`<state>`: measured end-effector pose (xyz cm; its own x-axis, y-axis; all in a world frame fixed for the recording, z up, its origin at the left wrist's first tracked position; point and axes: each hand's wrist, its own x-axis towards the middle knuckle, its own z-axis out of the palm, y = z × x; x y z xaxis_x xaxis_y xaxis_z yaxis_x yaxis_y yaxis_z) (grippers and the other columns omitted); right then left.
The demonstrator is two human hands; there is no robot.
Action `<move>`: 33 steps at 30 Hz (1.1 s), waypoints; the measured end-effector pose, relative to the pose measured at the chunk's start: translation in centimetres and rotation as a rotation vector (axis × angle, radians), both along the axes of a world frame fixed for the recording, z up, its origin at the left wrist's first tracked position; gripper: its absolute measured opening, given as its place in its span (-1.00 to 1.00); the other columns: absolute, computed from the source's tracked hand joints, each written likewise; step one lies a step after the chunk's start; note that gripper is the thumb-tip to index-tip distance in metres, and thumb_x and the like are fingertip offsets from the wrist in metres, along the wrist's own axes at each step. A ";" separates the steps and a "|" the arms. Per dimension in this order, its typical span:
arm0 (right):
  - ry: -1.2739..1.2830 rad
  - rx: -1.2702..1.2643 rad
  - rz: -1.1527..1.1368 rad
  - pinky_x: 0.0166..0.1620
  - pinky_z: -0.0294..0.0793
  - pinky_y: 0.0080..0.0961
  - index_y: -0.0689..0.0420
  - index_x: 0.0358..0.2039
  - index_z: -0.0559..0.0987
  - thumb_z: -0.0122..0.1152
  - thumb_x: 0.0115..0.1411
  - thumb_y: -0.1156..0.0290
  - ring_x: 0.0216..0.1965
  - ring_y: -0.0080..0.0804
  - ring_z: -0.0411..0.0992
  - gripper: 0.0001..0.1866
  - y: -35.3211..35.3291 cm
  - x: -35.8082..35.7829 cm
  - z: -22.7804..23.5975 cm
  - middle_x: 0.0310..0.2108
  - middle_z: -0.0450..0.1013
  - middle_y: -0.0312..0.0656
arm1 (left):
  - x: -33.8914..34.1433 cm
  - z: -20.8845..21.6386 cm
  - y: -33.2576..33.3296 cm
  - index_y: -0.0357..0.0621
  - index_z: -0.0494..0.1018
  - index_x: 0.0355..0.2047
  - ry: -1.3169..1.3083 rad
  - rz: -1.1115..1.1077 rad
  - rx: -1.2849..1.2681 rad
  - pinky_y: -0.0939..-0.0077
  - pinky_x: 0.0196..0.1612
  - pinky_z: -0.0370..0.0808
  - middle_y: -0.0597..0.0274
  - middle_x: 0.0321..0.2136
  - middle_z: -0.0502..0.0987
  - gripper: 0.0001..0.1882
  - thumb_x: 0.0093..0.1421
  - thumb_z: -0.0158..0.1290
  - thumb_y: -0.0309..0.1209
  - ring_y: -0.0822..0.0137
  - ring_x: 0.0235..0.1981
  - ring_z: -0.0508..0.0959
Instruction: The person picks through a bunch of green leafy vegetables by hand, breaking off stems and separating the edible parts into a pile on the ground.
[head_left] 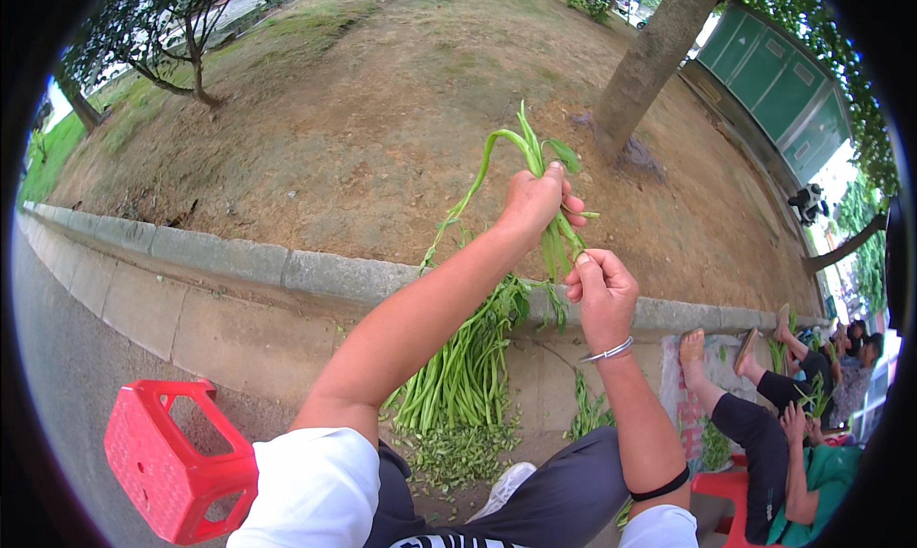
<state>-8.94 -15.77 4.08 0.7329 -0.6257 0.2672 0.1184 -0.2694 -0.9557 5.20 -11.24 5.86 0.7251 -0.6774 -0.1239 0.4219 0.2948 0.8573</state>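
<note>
My left hand (pixel 537 204) is closed around a small bunch of long green leafy vegetable stems (pixel 528 147), held up in front of me. One stem bends over and droops to the left. Just below, my right hand (pixel 606 290) pinches the lower end of the same bunch between thumb and fingers, and a silver bangle (pixel 607 350) circles that wrist. Beneath my left forearm a large heap of similar green stems (pixel 466 381) lies against the kerb. Short cut-off bits and leaves (pixel 454 460) are scattered at its near end.
A red plastic stool (pixel 177 462) stands at my left. The stone kerb (pixel 258 262) runs across, with bare soil and a tree trunk (pixel 659 66) beyond. At the right, a person in green (pixel 817 486) sits close by, handling greens; others sit farther along. More greens (pixel 590 410) lie near my right knee.
</note>
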 end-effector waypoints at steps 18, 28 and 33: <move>-0.137 0.633 -0.032 -0.62 0.23 -0.78 0.24 -0.41 0.45 0.00 0.11 0.44 -0.68 -0.70 0.23 -0.87 0.5 0.4 0.1 -0.66 0.32 -0.35 | -0.3 -0.2 -0.8 -0.25 0.26 -0.47 0.007 0.017 -0.045 0.36 -0.62 0.41 0.03 -0.60 0.48 -0.67 0.24 -0.30 -0.22 0.22 -0.64 0.52; -0.179 0.781 -0.067 -0.61 0.20 -0.84 0.19 -0.42 0.43 0.00 0.11 0.42 -0.67 -0.77 0.21 -0.89 -0.2 0.3 -0.4 -0.64 0.31 -0.41 | -1.3 0.2 -0.9 -0.22 0.24 -0.46 -0.008 0.034 -0.056 0.35 -0.57 0.47 0.04 -0.60 0.47 -0.69 0.24 -0.28 -0.23 0.19 -0.59 0.53; -0.208 0.842 -0.048 -0.61 0.21 -0.85 0.18 -0.41 0.43 0.00 0.11 0.41 -0.67 -0.78 0.22 -0.89 -0.4 0.4 -0.5 -0.63 0.32 -0.41 | -1.6 0.2 -0.7 -0.22 0.24 -0.45 -0.012 0.053 -0.096 0.36 -0.55 0.47 0.05 -0.60 0.46 -0.70 0.24 -0.29 -0.23 0.20 -0.59 0.53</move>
